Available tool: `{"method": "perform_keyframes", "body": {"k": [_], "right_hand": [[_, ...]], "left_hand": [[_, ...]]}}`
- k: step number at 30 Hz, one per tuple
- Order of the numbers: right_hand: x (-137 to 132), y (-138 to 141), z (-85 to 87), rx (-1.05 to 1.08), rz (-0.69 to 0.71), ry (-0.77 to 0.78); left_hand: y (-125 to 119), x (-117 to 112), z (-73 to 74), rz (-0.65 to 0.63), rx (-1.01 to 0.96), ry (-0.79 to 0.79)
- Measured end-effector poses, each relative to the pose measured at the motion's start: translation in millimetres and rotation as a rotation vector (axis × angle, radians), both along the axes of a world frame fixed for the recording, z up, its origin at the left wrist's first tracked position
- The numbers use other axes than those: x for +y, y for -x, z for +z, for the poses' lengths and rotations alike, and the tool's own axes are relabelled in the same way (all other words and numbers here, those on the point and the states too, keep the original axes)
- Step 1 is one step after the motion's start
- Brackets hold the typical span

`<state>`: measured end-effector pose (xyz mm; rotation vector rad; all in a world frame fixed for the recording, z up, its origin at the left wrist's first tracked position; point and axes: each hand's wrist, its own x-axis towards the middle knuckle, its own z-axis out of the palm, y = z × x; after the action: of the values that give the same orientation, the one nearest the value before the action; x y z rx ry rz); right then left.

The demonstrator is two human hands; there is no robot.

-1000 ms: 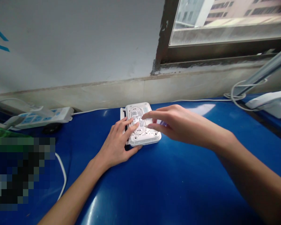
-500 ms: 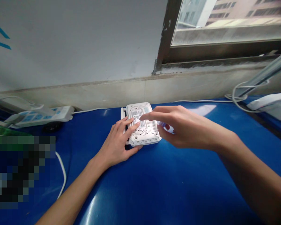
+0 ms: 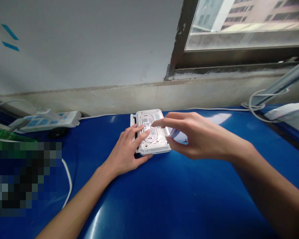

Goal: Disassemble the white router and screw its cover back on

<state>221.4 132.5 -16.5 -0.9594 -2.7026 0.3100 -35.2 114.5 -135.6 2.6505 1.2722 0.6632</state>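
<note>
The white, flat plastic box with vent holes [image 3: 156, 136] lies on the glossy blue bench [image 3: 179, 199], near the wall. It seems light and stiff, and may slide easily. Its solid edges look safer for gripping than the slim white bar [image 3: 132, 120]. The left hand [image 3: 124, 149] rests spread upon it, thumb at the near edge. The right hand [image 3: 199, 136] is half open; whether it holds something, I cannot tell.

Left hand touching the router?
Touching. The head view shows the left hand with fingers laid over the router, their tips on its vented face.
</note>
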Motion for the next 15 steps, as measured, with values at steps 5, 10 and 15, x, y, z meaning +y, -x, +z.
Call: {"method": "perform_keyframes", "body": {"k": [5, 10, 15], "right_hand": [[3.6, -0.5, -2.1, 0.007, -0.01, 0.034], [1.6, -2.2, -0.1, -0.008, -0.016, 0.005], [4.1, -3.9, -4.4, -0.051, -0.052, 0.03]], "left_hand": [[-0.1, -0.1, -0.4, 0.008, 0.006, 0.005], [-0.1, -0.6, -0.1, 0.004, 0.004, 0.002], [-0.1, -0.1, 0.3, 0.004, 0.001, -0.003]]}}
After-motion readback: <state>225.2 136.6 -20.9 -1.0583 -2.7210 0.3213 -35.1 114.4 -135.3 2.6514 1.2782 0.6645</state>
